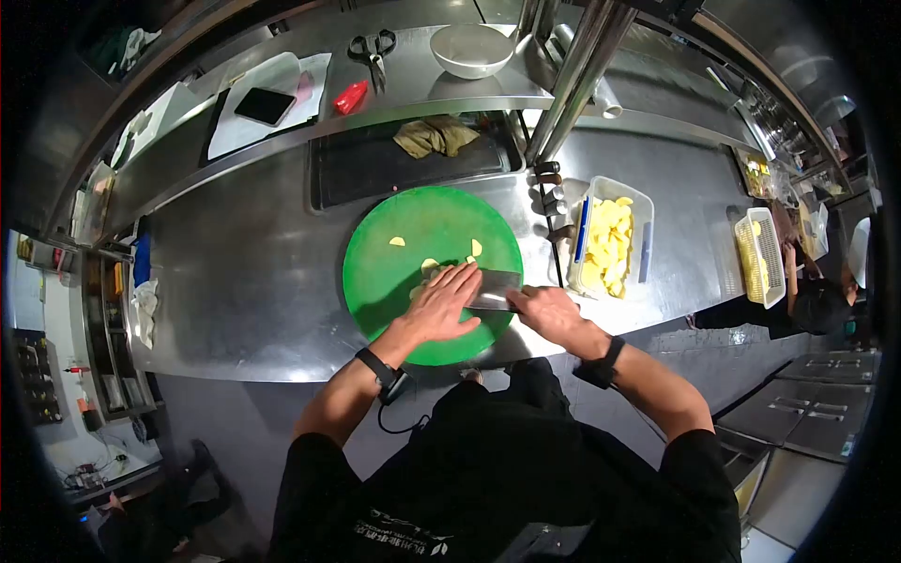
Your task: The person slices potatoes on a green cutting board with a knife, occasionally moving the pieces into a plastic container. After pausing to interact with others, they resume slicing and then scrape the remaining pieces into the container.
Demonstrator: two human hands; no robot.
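Note:
A round green cutting board [394, 281] lies on the steel counter in front of me. My left hand [443, 305] rests flat on pale yellow pieces [429, 267] near the board's right side, fingers spread over them. My right hand [552, 312] grips the handle of a broad cleaver [495, 290], whose blade lies just right of my left fingers. A few loose yellow slices [397, 241] sit further back on the board.
A clear tub of yellow cut pieces [608, 246] stands right of the board. Small bottles [549, 199] line up between them. The upper shelf holds a white bowl [470, 49], scissors [374, 49] and a phone [265, 105]. Another person [818, 298] works at far right.

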